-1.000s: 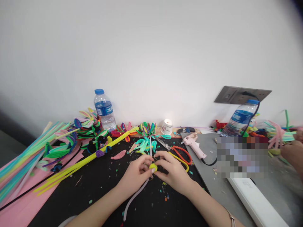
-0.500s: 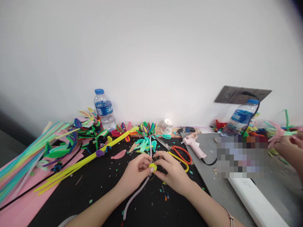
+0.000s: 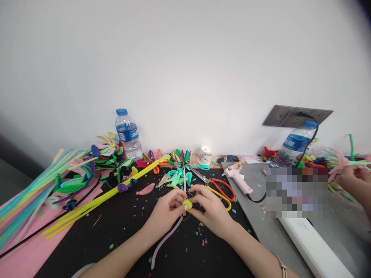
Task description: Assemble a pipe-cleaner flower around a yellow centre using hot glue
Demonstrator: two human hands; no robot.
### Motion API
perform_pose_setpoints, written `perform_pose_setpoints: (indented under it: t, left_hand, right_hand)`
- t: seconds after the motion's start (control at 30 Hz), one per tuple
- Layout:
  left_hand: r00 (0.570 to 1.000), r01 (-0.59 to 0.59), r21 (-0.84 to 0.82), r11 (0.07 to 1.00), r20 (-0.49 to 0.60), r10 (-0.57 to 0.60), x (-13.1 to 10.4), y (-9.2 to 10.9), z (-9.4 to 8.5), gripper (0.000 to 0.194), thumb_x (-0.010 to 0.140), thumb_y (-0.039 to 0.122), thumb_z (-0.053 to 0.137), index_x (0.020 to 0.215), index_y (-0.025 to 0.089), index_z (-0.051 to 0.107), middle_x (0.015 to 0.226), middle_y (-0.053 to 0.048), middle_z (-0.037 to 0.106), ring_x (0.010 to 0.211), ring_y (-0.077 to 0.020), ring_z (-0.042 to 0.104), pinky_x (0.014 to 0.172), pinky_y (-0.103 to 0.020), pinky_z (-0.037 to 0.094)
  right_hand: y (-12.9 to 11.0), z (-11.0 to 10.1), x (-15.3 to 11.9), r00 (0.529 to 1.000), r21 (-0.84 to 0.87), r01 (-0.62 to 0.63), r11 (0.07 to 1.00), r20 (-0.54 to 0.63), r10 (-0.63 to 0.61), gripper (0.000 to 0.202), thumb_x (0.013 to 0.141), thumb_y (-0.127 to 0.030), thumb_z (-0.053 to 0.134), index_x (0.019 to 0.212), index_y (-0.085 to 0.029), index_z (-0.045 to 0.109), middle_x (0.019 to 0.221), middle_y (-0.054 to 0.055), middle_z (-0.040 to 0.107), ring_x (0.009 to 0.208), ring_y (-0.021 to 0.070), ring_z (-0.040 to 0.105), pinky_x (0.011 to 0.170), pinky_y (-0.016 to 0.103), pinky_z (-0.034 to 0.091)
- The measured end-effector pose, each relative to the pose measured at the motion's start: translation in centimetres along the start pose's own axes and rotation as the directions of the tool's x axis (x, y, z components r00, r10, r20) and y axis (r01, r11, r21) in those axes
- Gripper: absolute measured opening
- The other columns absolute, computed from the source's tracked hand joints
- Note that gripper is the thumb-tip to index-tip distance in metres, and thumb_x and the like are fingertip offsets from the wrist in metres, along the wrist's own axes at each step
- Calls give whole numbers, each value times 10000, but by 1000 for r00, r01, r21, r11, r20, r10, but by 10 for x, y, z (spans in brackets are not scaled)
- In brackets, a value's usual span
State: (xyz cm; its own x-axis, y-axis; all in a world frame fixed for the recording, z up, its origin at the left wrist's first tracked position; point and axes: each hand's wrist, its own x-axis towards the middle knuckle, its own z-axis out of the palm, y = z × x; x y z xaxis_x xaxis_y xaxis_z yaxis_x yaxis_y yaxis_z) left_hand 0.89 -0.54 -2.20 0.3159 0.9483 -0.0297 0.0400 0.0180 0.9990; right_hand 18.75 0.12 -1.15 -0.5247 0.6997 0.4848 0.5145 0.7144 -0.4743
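Observation:
My left hand (image 3: 171, 206) and my right hand (image 3: 209, 206) meet low in the middle of the view. Between their fingertips is a small yellow-green coil (image 3: 187, 204), pinched from both sides. A pale white pipe cleaner (image 3: 165, 240) runs past my left fingers, its lower end on the black mat (image 3: 133, 239). Just beyond my hands lie turquoise petal loops (image 3: 176, 177) and scissors with red and yellow handles (image 3: 224, 190). A pink petal (image 3: 145, 189) rests left of my left hand.
Yellow pipe cleaners (image 3: 95, 200) and coloured bundles lie left, near a bottle (image 3: 126, 133). A white cup (image 3: 204, 155) stands behind. To the right are a pink glue gun (image 3: 239, 179), a second bottle (image 3: 295, 143), a white box (image 3: 313, 243) and another person's hand (image 3: 355, 181).
My hands and the yellow-green coil have barely moved. The other person's hand at the right edge has shifted slightly.

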Motion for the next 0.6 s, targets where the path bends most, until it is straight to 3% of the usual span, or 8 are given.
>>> perform_pose_setpoints:
  t: [0.3, 0.6]
  left_hand:
    - [999, -10, -20, 1000, -33, 10, 0, 5, 0, 147, 734, 250, 636, 834, 170, 564, 738, -3, 577, 691, -148, 559, 647, -269, 451]
    - [999, 2, -50, 999, -48, -4, 0, 7, 0, 131, 723, 249, 652, 763, 165, 560, 684, 15, 562, 639, -132, 552, 604, -251, 445]
  right_hand:
    - [-1, 1, 1, 999, 22, -35, 999, -39, 36, 71, 799, -205, 624, 849, -200, 574, 1072, 73, 565, 967, 180, 585, 807, 292, 499]
    - [-2, 0, 1, 996, 33, -75, 997, -37, 76, 109, 793, -214, 631, 876, -212, 560, 1092, 80, 559, 992, 202, 578, 789, 315, 519]
